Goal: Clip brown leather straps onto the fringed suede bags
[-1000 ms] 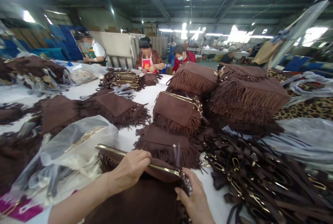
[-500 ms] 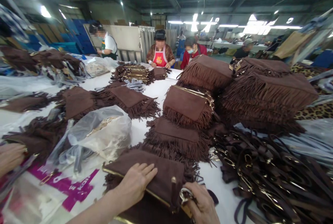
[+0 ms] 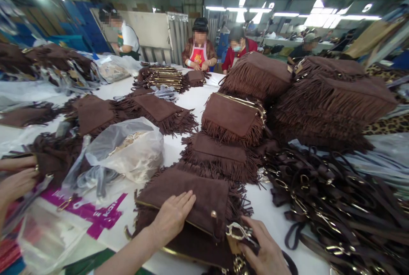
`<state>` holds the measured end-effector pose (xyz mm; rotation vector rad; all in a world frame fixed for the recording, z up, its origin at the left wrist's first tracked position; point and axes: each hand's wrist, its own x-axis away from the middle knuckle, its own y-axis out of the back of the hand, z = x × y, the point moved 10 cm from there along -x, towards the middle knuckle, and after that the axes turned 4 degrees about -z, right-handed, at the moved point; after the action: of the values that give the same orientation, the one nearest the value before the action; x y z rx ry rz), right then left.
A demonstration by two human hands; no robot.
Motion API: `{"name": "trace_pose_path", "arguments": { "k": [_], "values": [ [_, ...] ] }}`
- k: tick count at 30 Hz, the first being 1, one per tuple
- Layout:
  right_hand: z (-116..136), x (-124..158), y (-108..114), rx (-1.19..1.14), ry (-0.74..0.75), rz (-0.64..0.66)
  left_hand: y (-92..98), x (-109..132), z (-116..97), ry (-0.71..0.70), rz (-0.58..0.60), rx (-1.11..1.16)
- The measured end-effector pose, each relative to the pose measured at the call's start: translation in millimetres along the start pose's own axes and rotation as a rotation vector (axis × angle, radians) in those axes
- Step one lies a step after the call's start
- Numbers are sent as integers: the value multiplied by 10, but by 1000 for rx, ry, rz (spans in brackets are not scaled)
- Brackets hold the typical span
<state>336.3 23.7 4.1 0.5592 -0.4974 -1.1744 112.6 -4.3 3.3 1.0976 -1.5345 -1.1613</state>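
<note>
Co-worker's hands: at the far left edge, busy on another dark piece; not mine, so I keep clear of them.
Plastic bag: lies on the bench just left of my work, apart from it.
Left hand: I have it flat and spread on the bag, fingers open, pressing and gripping nothing. I judge it should stay flat to pin the flap while the other hand works.
Bag: a brown fringed piece at the near edge of the bench, in front of me, on top of another like it.
Right hand: closed around a gold clasp at the bag's right corner. I would pull gently, so the suede does not drag.
Straps: a tangled heap to the right, near my right hand; I keep the clasp out of it.
</note>
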Motion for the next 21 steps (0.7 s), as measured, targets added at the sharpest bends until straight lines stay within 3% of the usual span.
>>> {"name": "trace_pose_path", "arguments": {
  "k": [4,13,18,21],
  "values": [
    [-11,48,-71,-53,-103,220,52,-27,18,15,-20,29],
    [46,136,-125,-524,-292,390,234,-83,46,37,-58,95],
    [-61,297,-245,-694,-436,406,157,-88,51,33,-44,103],
    [-218,367,-290,-723,-510,338,90,-62,32,37,-64,118]
  ]
}}
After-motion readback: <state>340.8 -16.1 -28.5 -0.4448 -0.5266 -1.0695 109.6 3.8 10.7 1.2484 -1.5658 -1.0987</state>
